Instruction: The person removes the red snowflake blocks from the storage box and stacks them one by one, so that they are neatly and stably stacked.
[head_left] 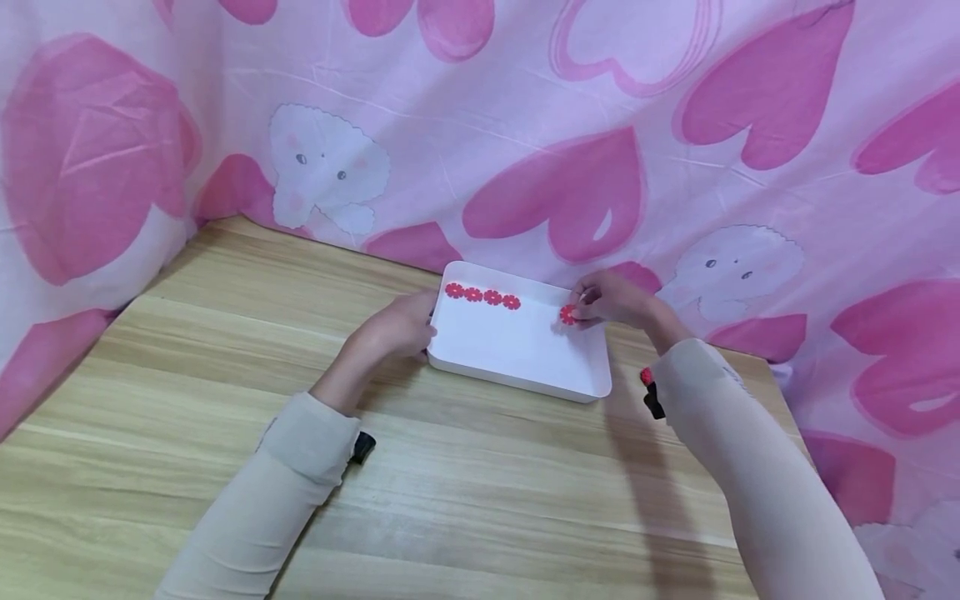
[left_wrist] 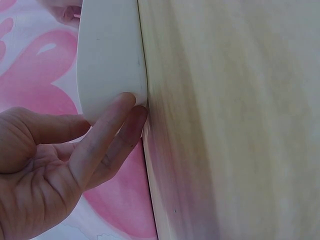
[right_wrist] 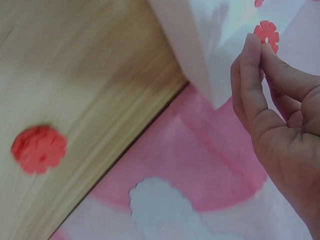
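Observation:
A white rectangular tray [head_left: 525, 379] lies on the wooden table near the back cloth. Several red flower-shaped discs [head_left: 482, 295] sit in a row along its far inner edge. My right hand [head_left: 611, 300] hovers over the tray's right end and pinches one red disc [head_left: 567, 315] [right_wrist: 266, 33] between thumb and fingertips [right_wrist: 252, 47]. My left hand [head_left: 397, 327] rests against the tray's left side; its straight fingers [left_wrist: 112, 127] touch the tray's outer wall [left_wrist: 110, 60]. Another red disc [head_left: 646, 376] [right_wrist: 39, 149] lies on the table to the right of the tray.
The wooden table [head_left: 450, 500] spreads wide in front of the tray. A pink heart-patterned cloth [head_left: 570, 125] hangs behind and along both sides, close behind the tray. Both forearms wear beige sleeves.

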